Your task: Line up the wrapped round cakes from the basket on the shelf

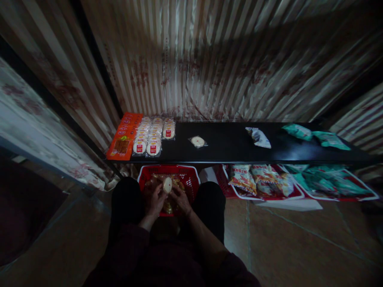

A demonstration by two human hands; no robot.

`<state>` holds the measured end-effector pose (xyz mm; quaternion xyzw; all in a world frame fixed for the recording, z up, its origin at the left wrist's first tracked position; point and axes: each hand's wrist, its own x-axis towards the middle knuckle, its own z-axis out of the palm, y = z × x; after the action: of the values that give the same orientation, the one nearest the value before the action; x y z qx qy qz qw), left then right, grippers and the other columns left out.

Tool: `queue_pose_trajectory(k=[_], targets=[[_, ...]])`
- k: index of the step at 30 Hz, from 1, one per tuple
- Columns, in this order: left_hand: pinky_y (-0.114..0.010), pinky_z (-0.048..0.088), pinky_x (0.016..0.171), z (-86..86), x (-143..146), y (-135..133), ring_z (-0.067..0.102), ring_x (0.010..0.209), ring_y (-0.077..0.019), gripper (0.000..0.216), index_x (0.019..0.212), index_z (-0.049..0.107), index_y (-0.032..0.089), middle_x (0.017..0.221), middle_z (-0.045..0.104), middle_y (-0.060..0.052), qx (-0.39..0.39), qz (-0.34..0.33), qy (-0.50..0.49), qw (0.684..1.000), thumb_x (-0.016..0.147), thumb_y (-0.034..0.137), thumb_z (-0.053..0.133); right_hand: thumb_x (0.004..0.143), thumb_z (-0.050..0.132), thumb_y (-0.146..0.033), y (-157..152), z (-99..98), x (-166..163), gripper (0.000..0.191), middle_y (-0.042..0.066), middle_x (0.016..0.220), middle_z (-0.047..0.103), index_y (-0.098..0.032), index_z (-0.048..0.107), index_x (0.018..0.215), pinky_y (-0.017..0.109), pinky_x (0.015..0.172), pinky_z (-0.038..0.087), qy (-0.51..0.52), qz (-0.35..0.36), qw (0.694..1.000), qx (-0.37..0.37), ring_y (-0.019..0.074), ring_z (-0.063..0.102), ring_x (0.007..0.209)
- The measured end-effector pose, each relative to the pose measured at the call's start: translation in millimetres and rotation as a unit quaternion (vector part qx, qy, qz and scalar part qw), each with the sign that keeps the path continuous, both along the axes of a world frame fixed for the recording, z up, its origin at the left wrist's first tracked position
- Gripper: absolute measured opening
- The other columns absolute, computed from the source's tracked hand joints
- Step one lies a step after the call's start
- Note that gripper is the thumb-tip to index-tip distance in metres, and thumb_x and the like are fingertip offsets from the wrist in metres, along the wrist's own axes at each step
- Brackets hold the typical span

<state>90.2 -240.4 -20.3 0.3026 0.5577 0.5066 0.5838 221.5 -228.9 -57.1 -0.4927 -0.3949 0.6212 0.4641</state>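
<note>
A pale round wrapped cake is held up between my two hands, over a red basket that stands between my knees. My left hand grips the cake from its left side, while the fingers of my right hand close on its right edge. Inside the basket lie several shiny gold-coloured packages, partly hidden by my hands. On the black shelf ahead, one similar round cake lies by itself in clear wrapping.
Rows of wrapped round cakes and orange packets cover the shelf's left end. A white-and-dark packet and green packets lie to the right. Below stand baskets of snack bags and green packages. A striped curtain hangs behind.
</note>
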Motion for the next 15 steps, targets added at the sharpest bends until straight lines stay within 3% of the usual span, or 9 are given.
queue_pose_trajectory(k=[3,8,15], targets=[[-0.034,0.054,0.08,-5.0,1,-1,0.062,0.103,-0.0258,0.06,0.115,0.058,0.015,0.118,0.063,-0.014,-0.001,-0.018,0.024,1.0,0.064,0.042,0.074,0.058,0.075,-0.041,0,1.0,0,0.048,0.004,0.102,0.069,-0.024,0.064,0.101,0.04,0.089,0.048,-0.049,-0.028,0.998,0.021,0.024,0.063,0.098],[-0.034,0.048,0.092,-10.4,2,-6,0.061,0.107,-0.0217,0.043,0.114,0.06,0.019,0.116,0.065,-0.009,0.027,-0.062,0.124,0.99,0.073,0.03,0.066,0.058,0.073,-0.035,0,-3.7,-2,0.043,0.002,0.089,0.068,-0.022,0.061,0.097,0.036,0.081,0.05,-0.089,-0.067,0.993,0.025,0.0215,0.064,0.084],[-0.04,0.043,0.1,-8.0,5,-11,0.058,0.11,-0.0203,0.033,0.107,0.064,0.019,0.115,0.065,-0.008,0.139,-0.123,0.24,0.953,0.076,0.022,0.055,0.059,0.073,-0.036,-1,2.6,0,0.045,0.002,0.093,0.067,-0.024,0.059,0.101,0.033,0.078,0.048,0.042,-0.016,0.999,-0.019,0.0203,0.063,0.084]])
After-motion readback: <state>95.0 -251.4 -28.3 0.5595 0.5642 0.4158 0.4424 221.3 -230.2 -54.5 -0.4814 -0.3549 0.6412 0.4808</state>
